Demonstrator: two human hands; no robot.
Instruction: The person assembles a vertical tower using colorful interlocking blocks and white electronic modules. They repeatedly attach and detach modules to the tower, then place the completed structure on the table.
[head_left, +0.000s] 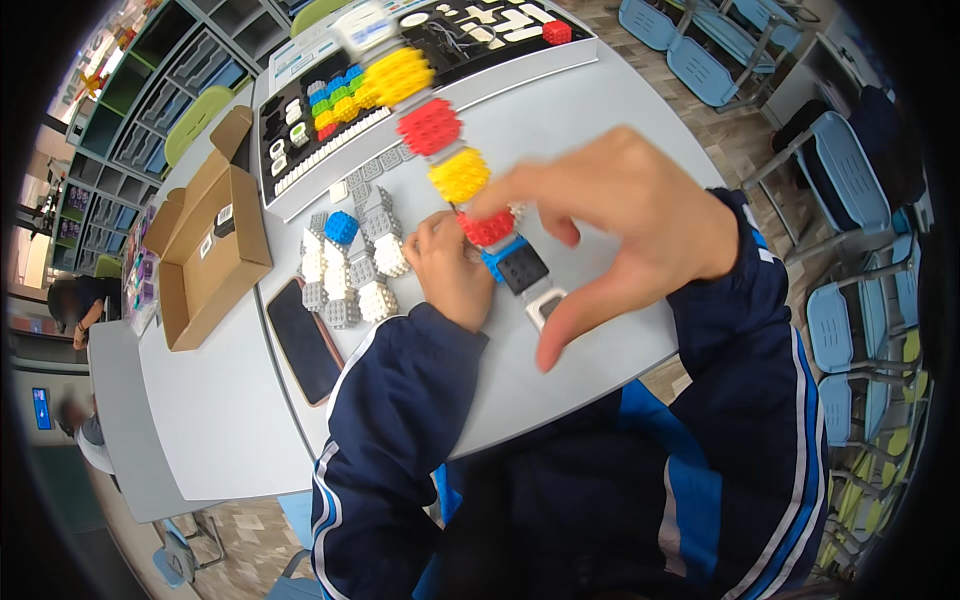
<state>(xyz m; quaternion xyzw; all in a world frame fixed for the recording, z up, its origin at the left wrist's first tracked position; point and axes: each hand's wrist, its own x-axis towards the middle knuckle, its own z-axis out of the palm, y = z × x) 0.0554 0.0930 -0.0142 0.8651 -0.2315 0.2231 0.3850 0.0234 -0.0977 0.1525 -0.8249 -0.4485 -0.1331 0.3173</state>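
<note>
A chain of studded building blocks (458,175), yellow and red with grey joints between, rises from the table and leans toward the far left; its far end is blurred. At its near end sit a black module with a blue frame (520,265) and a white-and-grey piece (545,303). My left hand (452,270) is closed against the chain's lower red block (487,228), its fingertips partly hidden. Over the chain's right side, my right hand (630,225) has thumb and index finger spread wide. The index fingertip overlaps the red block; whether it touches, I cannot tell.
Grey and white blocks, one blue block (341,228) among them, stand left of my left hand. A phone (305,342) lies nearer me. Beyond are an open cardboard box (212,255) and a black-lined parts tray (335,165). Blue chairs (848,170) stand at right.
</note>
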